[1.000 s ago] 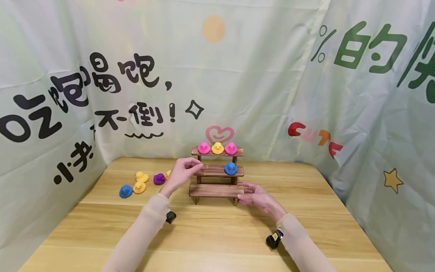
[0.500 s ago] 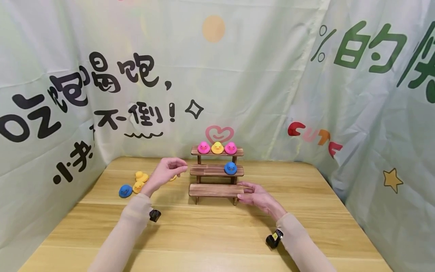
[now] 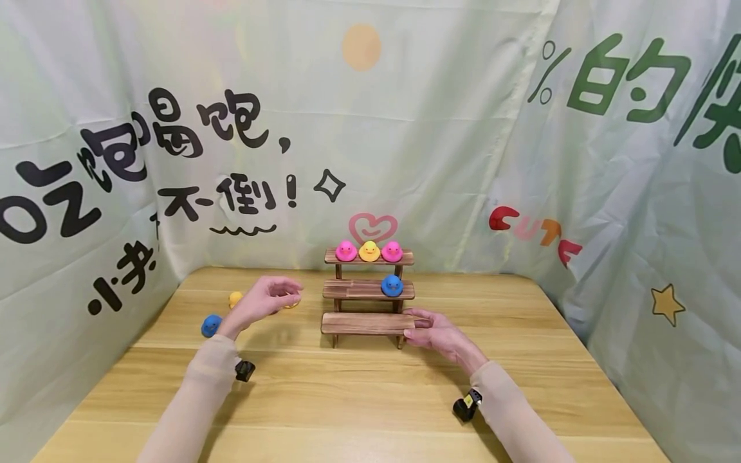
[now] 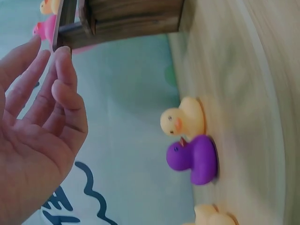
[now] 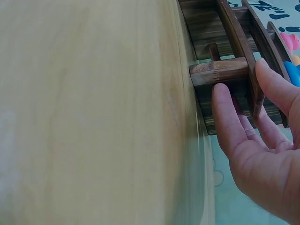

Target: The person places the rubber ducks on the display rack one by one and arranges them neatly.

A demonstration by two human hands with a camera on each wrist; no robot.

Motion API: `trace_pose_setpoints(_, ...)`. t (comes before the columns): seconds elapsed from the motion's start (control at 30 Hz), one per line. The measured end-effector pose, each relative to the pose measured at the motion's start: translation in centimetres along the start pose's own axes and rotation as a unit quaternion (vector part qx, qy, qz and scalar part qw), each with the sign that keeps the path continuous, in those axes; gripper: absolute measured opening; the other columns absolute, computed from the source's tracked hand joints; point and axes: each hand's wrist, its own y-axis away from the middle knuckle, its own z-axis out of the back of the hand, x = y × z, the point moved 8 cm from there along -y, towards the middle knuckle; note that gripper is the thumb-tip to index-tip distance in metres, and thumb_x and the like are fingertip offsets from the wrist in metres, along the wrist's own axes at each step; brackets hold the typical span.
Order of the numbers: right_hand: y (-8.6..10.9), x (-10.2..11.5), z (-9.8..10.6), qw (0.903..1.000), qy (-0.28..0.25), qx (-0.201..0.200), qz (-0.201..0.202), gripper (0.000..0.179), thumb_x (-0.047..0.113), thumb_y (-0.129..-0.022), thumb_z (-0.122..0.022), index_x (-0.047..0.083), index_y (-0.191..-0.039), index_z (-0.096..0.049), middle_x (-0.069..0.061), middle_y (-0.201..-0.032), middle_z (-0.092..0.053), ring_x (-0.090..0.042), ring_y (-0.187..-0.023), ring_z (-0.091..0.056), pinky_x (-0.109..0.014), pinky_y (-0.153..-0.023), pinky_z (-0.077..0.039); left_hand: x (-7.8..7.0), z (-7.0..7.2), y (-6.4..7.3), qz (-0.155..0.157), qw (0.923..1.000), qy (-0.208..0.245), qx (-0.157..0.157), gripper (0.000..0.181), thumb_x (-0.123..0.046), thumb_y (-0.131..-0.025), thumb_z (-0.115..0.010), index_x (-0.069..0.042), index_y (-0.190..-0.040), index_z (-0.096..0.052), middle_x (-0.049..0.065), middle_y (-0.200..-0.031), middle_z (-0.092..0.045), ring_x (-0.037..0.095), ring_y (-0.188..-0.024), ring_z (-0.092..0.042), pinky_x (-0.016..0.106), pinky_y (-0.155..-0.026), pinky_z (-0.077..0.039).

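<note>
My left hand [image 3: 263, 303] hovers over the left part of the table with its fingers loosely bent and holds nothing. Below it in the left wrist view stand a purple rubber duck [image 4: 201, 161] and a yellow rubber duck [image 4: 190, 117], mostly covered in the head view. My right hand [image 3: 437, 335] grips the right end of the lowest step of a three-step wooden display shelf [image 3: 368, 324], thumb on top and fingers beneath. On its top step sit a yellow duck [image 3: 369, 251] between two pink ducks [image 3: 346, 251]; a blue duck [image 3: 392, 285] sits on the middle step, right side.
Another blue duck [image 3: 211, 326] and a yellow duck [image 3: 235, 299] stand on the table [image 3: 347, 399] at the left, near the forearm. Printed cloth [image 3: 440, 161] hangs behind the table and along both sides. Each wrist wears a small black camera [image 3: 245, 370].
My left hand has moved left from the middle step to above the loose ducks, its fingers loosening. My right hand stays on the shelf, and the ducks on the steps have not moved.
</note>
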Motion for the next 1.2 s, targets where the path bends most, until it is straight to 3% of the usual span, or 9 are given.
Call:
trace_pose_setpoints(0.23, 0.1, 0.0, 0.0, 1.0000, -0.002, -0.003, -0.002, 0.064, -0.002, -0.093, -0.061, -0.002, -0.150, -0.032, -0.031, -0.138, -0.040, -0.020, -0.101, -0.067, -0.036, -0.096, -0.052, 0.8, 0.9, 1.0, 0.004, 0.9998, 0.017, 0.000, 0.031, -0.014, -0.092, -0.069, 0.003, -0.117, -0.064, 0.021, -0.112, -0.069, 0.012, -0.089, -0.068, 0.028, -0.074, -0.057)
trace_pose_setpoints(0.37, 0.2, 0.0, 0.1, 1.0000, -0.001, -0.005, -0.002, 0.064, -0.001, -0.093, -0.062, -0.002, -0.150, -0.032, -0.031, -0.139, -0.039, -0.019, -0.101, -0.066, -0.036, -0.097, -0.052, 1.3, 1.7, 1.3, -0.008, 0.9997, 0.024, -0.006, 0.031, -0.008, -0.091, -0.068, 0.012, -0.114, -0.062, 0.030, -0.112, -0.067, 0.013, -0.088, -0.070, 0.037, -0.079, -0.059)
trace_pose_setpoints(0.47, 0.3, 0.0, 0.1, 1.0000, 0.001, -0.007, -0.004, 0.064, -0.001, -0.093, -0.062, -0.002, -0.149, -0.033, -0.030, -0.137, -0.041, -0.019, -0.101, -0.066, -0.037, -0.097, -0.052, 1.7, 2.5, 1.5, -0.016, 0.9996, -0.007, -0.021, 0.029, -0.011, -0.090, -0.070, 0.009, -0.111, -0.065, 0.029, -0.107, -0.068, 0.026, -0.089, -0.071, 0.038, -0.081, -0.058)
trace_pose_setpoints(0.57, 0.2, 0.0, 0.1, 0.9999, 0.001, -0.010, -0.004, 0.063, -0.001, -0.093, -0.062, -0.002, -0.149, -0.033, -0.030, -0.137, -0.040, -0.019, -0.101, -0.066, -0.037, -0.098, -0.052, 1.8, 3.3, 1.9, -0.025, 0.9971, -0.059, -0.041, 0.025, -0.016, -0.088, -0.073, 0.002, -0.105, -0.070, 0.019, -0.100, -0.073, 0.034, -0.090, -0.069, 0.030, -0.078, -0.055)
trace_pose_setpoints(0.67, 0.2, 0.0, 0.0, 0.9999, 0.000, -0.014, -0.006, 0.064, -0.001, -0.092, -0.063, -0.002, -0.149, -0.034, -0.033, -0.141, -0.035, -0.019, -0.101, -0.066, -0.037, -0.097, -0.052, 2.0, 4.1, 2.4, -0.023, 0.9935, -0.095, -0.058, 0.019, -0.018, -0.087, -0.075, -0.004, -0.101, -0.073, 0.008, -0.093, -0.075, 0.026, -0.086, -0.068, 0.027, -0.076, -0.050)
trace_pose_setpoints(0.77, 0.1, 0.0, 0.0, 0.9998, -0.003, -0.019, -0.007, 0.064, -0.002, -0.092, -0.063, -0.002, -0.149, -0.034, -0.035, -0.144, -0.031, -0.020, -0.101, -0.066, -0.037, -0.097, -0.052, 2.4, 4.7, 2.8, -0.015, 0.9915, -0.112, -0.064, 0.022, -0.020, -0.087, -0.075, -0.004, -0.101, -0.073, 0.005, -0.093, -0.075, 0.019, -0.084, -0.066, 0.028, -0.075, -0.049)
trace_pose_setpoints(0.97, 0.1, 0.1, -0.1, 0.9998, -0.003, -0.016, -0.007, 0.064, -0.003, -0.092, -0.063, -0.003, -0.149, -0.033, -0.036, -0.144, -0.033, -0.021, -0.102, -0.067, -0.039, -0.098, -0.052, 3.9, 5.8, 3.4, 0.022, 0.9892, -0.129, -0.067, 0.027, -0.020, -0.087, -0.075, -0.002, -0.107, -0.071, 0.010, -0.098, -0.073, 0.019, -0.083, -0.064, 0.031, -0.069, -0.053)
trace_pose_setpoints(1.2, 0.2, 0.1, -0.2, 0.9999, -0.006, -0.013, -0.005, 0.064, -0.003, -0.092, -0.063, -0.003, -0.149, -0.033, -0.032, -0.139, -0.041, -0.020, -0.101, -0.067, -0.040, -0.098, -0.051, 5.1, 6.5, 3.9, 0.030, 0.9861, -0.156, -0.048, 0.036, -0.023, -0.087, -0.075, 0.001, -0.112, -0.067, 0.021, -0.108, -0.069, 0.026, -0.092, -0.065, 0.034, -0.072, -0.055)
